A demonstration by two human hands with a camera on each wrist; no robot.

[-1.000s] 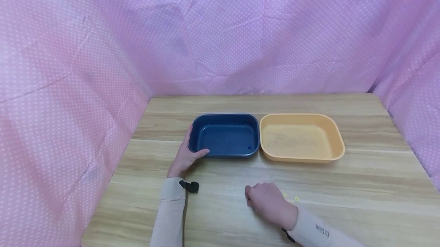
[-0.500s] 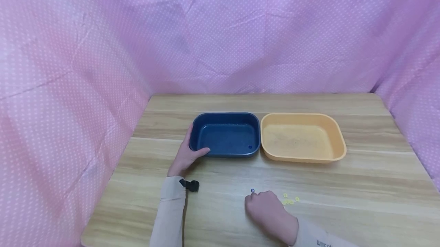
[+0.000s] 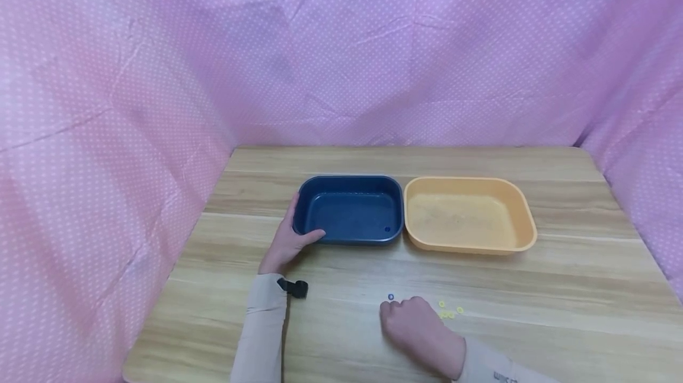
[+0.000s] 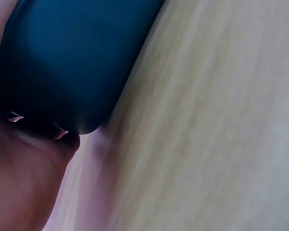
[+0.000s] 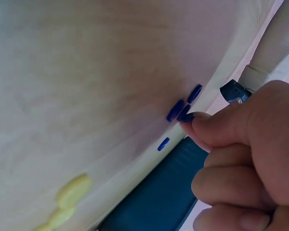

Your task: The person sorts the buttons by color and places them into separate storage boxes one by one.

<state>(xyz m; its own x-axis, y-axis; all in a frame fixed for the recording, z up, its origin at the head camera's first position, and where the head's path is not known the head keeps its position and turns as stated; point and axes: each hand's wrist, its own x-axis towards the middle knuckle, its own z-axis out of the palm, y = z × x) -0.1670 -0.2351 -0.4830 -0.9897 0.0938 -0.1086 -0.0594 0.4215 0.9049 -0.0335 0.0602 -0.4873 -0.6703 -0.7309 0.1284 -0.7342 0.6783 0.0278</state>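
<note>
My left hand (image 3: 285,246) holds the near left corner of a dark blue plastic bin (image 3: 349,243), thumb over the front rim and fingers along the outer side. The right hand (image 3: 418,332) is low over the table in front of the bins. In the right wrist view its thumb and forefinger pinch a small blue ring (image 5: 187,117), largely covered by the fingertips; the other fingers are curled. Several blue rings lie close to those fingertips, and a separate blue ring (image 5: 163,144) lies nearer the bin. One small blue ring (image 3: 388,229) is inside the blue bin.
A yellow-orange bin (image 3: 469,249) stands against the blue bin's right side. Several small yellow rings (image 3: 460,310) lie right of the right hand on the wooden table (image 3: 576,288). Pink dotted cloth (image 3: 373,63) hangs behind and at both sides.
The right hand has drawn back slightly toward the near edge, uncovering a blue ring ahead of it and more yellow rings beside it. My left hand stays on the bin.
</note>
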